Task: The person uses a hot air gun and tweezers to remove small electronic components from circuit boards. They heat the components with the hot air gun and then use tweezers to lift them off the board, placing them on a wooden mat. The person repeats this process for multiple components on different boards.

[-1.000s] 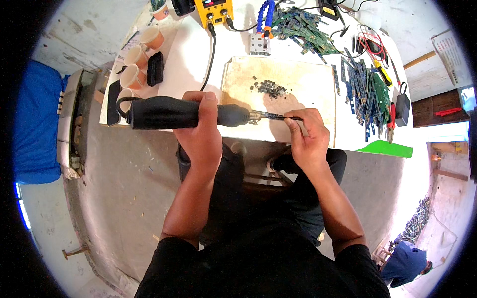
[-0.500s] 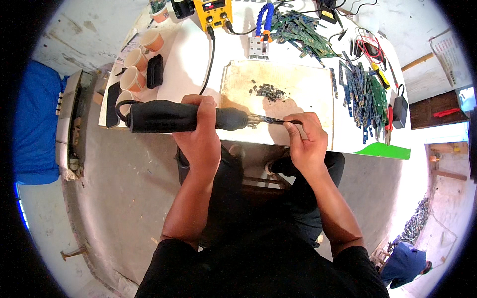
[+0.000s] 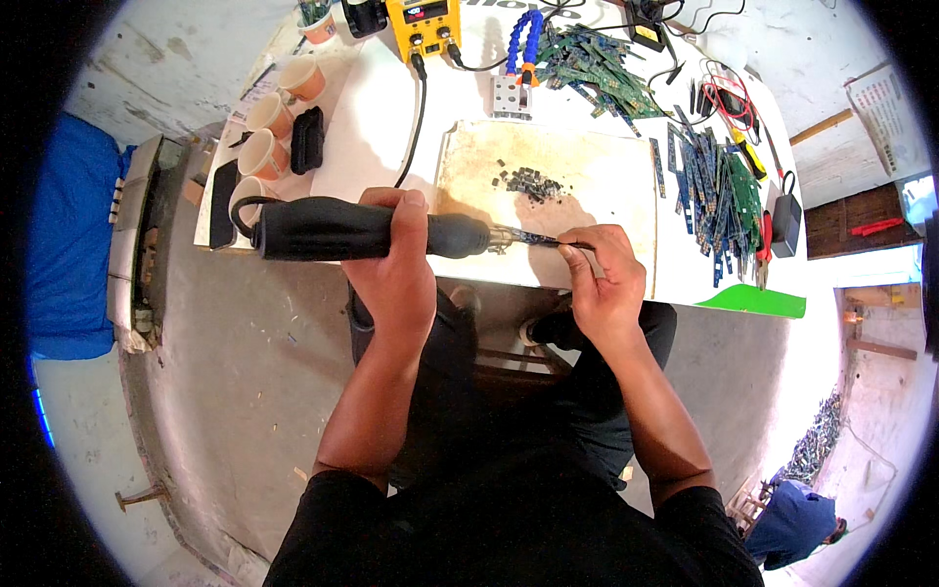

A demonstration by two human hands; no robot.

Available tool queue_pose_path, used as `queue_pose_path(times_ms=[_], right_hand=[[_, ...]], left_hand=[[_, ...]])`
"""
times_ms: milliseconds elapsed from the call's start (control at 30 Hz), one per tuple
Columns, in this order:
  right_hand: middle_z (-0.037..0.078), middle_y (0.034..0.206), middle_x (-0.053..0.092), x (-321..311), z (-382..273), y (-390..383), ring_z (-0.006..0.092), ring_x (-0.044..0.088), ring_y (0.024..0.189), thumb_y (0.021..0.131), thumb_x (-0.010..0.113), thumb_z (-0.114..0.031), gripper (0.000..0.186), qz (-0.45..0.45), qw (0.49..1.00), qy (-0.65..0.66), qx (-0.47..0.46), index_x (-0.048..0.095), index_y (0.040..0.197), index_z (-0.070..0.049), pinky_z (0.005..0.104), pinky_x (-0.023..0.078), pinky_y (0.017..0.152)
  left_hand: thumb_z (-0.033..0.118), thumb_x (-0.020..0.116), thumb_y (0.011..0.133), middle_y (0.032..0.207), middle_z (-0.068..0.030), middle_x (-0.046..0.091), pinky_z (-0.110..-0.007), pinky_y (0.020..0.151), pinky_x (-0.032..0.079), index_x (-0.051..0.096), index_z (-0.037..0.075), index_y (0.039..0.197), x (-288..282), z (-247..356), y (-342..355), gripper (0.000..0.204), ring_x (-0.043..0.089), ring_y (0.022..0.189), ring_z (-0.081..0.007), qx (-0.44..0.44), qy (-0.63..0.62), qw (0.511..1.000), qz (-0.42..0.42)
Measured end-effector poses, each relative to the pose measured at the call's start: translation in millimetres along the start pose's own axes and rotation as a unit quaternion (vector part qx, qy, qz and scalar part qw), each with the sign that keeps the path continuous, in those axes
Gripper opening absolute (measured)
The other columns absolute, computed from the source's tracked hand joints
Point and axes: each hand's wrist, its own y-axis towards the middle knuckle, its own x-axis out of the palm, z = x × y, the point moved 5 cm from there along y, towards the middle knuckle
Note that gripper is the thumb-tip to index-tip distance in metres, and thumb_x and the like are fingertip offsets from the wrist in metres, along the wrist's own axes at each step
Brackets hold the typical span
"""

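Note:
My left hand [image 3: 399,245] is wrapped around the black handle of a hot air gun [image 3: 323,229], held level with its metal nozzle pointing right. Between thumb and fingers, my right hand [image 3: 608,276] pinches a narrow, dark circuit board strip [image 3: 536,238]. The strip's left end lies right at the nozzle; its other end is hidden by my fingers, and I cannot tell whether tweezers are also in them. Both hands are over the near edge of a stained tan work board [image 3: 606,166]. Beyond them, small black chips [image 3: 533,184] lie in a loose heap on that board.
A yellow soldering station [image 3: 426,29] stands at the back, its cable running to the gun. Circuit board strips are piled at the back [image 3: 597,64] and right [image 3: 709,186]. Paper cups [image 3: 262,155] line the left side. Red-handled pliers [image 3: 765,235] lie at right; a person [image 3: 792,523] is behind, lower right.
Both hands hold nearly the same pose, gun nozzle still at the strip. The view has shifted very slightly.

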Motion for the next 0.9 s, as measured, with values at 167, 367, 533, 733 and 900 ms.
queue_pose_path(times_ms=[167,367,533,733,900], right_hand=[[0.012,0.087,0.069,1.0,1.1,-1.4,0.03,0.062,0.086,0.084,0.069,0.003,0.011,0.004,1.0,0.003,-0.004,0.07,0.093,-0.002,0.0358,0.051,0.078],[0.012,0.087,0.07,-0.3,-1.1,-0.3,0.03,0.062,0.086,0.084,0.07,0.003,0.011,0.002,1.0,0.005,-0.014,0.07,0.093,-0.002,0.0361,0.051,0.079],[0.012,0.086,0.069,0.1,0.7,-1.9,0.0296,0.062,0.085,0.084,0.07,0.003,0.012,-0.003,1.0,0.007,-0.015,0.07,0.094,-0.002,0.0358,0.051,0.078],[0.011,0.087,0.07,0.6,1.0,-2.4,0.0287,0.062,0.085,0.084,0.07,0.003,0.012,-0.008,1.0,0.007,-0.021,0.071,0.094,-0.002,0.0351,0.051,0.077],[0.011,0.088,0.07,0.5,0.8,-2.7,0.0279,0.062,0.086,0.084,0.07,0.003,0.012,-0.008,1.0,0.009,-0.025,0.071,0.094,-0.003,0.0348,0.051,0.078]], left_hand=[[0.012,0.062,0.092,0.087,-0.0028,0.056,-0.029,0.089,0.04,0.059,0.004,0.092,-0.4,1.0,-0.4,0.008,0.053,0.086,-0.0129,0.006,0.007,1.0,-0.003],[0.011,0.062,0.091,0.087,-0.003,0.057,-0.03,0.089,0.041,0.059,0.004,0.092,-1.5,0.7,0.6,0.008,0.053,0.085,-0.0134,0.006,0.009,1.0,0.001],[0.011,0.063,0.09,0.087,-0.0031,0.058,-0.029,0.09,0.04,0.059,0.004,0.092,-0.2,1.3,-0.1,0.008,0.053,0.085,-0.0137,0.006,0.003,1.0,0.004],[0.012,0.064,0.091,0.087,-0.0028,0.058,-0.029,0.09,0.041,0.059,0.004,0.093,-2.0,0.1,0.8,0.009,0.054,0.086,-0.0129,0.007,0.012,1.0,0.004],[0.013,0.064,0.091,0.087,-0.0027,0.057,-0.029,0.089,0.042,0.06,0.004,0.094,-1.5,0.6,0.0,0.01,0.054,0.086,-0.0128,0.004,0.006,1.0,0.003]])
